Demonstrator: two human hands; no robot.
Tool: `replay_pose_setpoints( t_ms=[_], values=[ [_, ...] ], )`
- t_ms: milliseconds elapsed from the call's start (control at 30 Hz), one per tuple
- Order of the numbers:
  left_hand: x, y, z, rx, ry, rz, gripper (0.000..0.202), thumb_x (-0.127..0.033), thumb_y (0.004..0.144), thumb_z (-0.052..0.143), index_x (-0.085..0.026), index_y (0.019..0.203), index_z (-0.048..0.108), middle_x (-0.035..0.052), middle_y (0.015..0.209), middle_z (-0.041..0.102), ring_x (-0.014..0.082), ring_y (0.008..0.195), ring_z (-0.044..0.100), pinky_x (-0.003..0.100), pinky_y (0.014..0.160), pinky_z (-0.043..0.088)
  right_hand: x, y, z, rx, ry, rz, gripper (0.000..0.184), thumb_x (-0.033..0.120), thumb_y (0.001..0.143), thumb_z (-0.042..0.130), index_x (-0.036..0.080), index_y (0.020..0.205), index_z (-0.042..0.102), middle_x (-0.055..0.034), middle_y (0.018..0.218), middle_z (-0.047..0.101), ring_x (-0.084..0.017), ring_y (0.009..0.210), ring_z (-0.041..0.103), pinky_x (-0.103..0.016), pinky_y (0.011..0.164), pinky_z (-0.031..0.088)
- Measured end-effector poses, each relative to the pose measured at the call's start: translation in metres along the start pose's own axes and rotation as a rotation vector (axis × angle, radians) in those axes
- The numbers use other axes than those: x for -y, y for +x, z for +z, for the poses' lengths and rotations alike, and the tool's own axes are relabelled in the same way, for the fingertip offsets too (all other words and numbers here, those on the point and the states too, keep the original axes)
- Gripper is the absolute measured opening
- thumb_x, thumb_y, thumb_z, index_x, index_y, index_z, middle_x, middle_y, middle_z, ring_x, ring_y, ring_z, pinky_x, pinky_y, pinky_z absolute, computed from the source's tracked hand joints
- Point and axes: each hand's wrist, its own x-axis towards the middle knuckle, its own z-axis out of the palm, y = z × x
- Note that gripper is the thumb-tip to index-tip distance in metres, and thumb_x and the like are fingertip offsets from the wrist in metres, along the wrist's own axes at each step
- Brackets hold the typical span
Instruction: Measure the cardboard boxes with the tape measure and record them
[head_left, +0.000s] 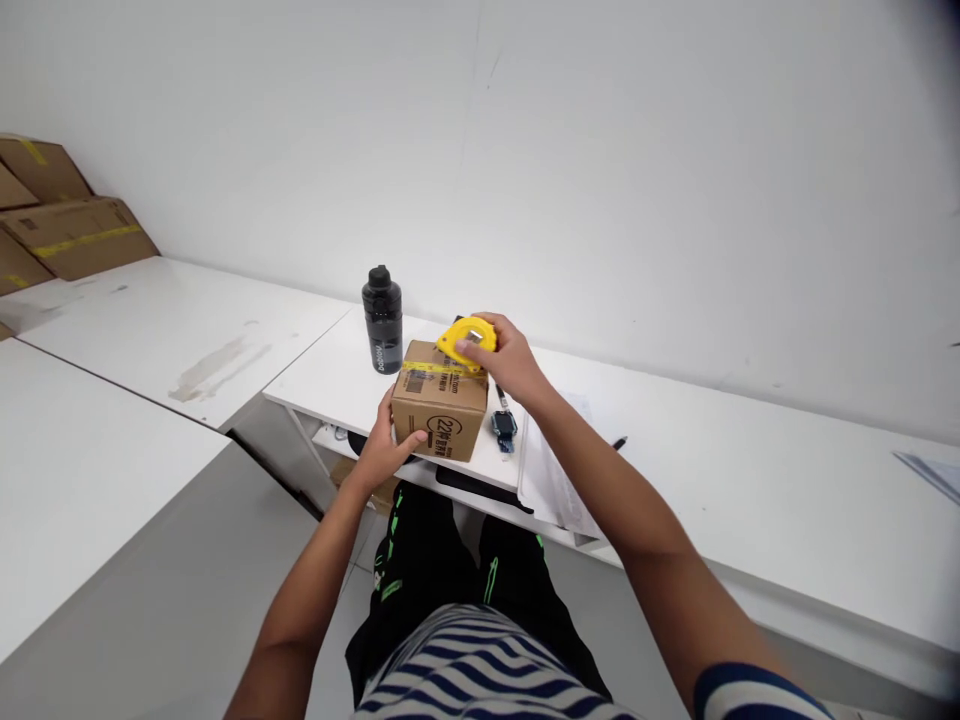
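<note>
A small brown cardboard box [442, 412] stands on the white desk [720, 470] near its front edge. My left hand [388, 445] grips the box's lower left front corner, thumb across the front face. My right hand [504, 357] is closed on a yellow tape measure [466, 340] resting at the box's top right rear corner. A yellow tape strip [431, 368] runs across the top of the box from the tape measure toward the left.
A dark water bottle [382, 320] stands just left of the box. A small blue gadget [505, 426], a pen [619, 442] and clear plastic sheets [551, 470] lie right of it. More white tables [180, 330] extend left, with stacked cardboard boxes [60, 220] at far left.
</note>
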Motion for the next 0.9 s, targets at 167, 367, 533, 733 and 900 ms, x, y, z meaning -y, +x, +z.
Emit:
replay_pose_setpoints(
  t_ms=[167,367,533,733,900],
  values=[
    [-0.028,0.014,0.007,-0.172,-0.101,0.079,0.09,-0.064,0.086,0.057,-0.025,0.155,0.015,0.0174,0.162,0.027,0.0284,0.15,0.029,0.045,0.12,0.032,-0.009,0.012,0.024,0.256,-0.342,-0.282,0.059,0.046,0.082,0.068,0.025,0.134,0.052,-0.0085,0.137,0.058,-0.026,0.115,0.06,-0.043,0.099,0.048],
    [-0.054,0.026,0.02,-0.231,-0.201,-0.085,0.09,-0.047,0.087,0.064,-0.03,0.155,0.008,0.0164,0.155,0.038,0.0249,0.136,0.051,0.04,0.112,0.044,0.001,0.02,0.04,0.408,-0.595,-0.382,0.055,0.041,0.092,0.055,0.027,0.144,0.043,-0.0108,0.138,0.057,-0.028,0.121,0.057,-0.047,0.101,0.046],
    [-0.055,0.024,0.021,-0.217,-0.251,-0.094,0.087,-0.043,0.087,0.062,-0.03,0.155,0.01,0.015,0.155,0.039,0.0249,0.132,0.054,0.039,0.107,0.048,0.013,0.027,0.043,0.504,-0.714,-0.373,0.057,0.041,0.094,0.053,0.024,0.146,0.038,-0.0125,0.134,0.057,-0.028,0.116,0.058,-0.045,0.098,0.047],
    [-0.055,0.025,0.018,-0.195,-0.127,-0.084,0.079,-0.046,0.09,0.058,-0.026,0.156,0.02,0.0124,0.16,0.035,0.0254,0.143,0.043,0.037,0.114,0.041,0.022,0.021,0.019,0.529,-0.834,-0.404,0.052,0.041,0.093,0.053,0.022,0.141,0.043,-0.0135,0.13,0.06,-0.031,0.114,0.059,-0.046,0.095,0.048],
    [-0.064,0.028,0.005,-0.151,0.093,-0.051,0.065,-0.046,0.089,0.058,-0.026,0.148,0.042,0.0072,0.152,0.047,0.0248,0.139,0.047,0.039,0.116,0.039,0.019,0.008,-0.01,0.488,-0.789,-0.334,0.053,0.047,0.092,0.055,0.026,0.14,0.044,-0.0105,0.132,0.06,-0.03,0.115,0.059,-0.044,0.093,0.05]
  ],
)
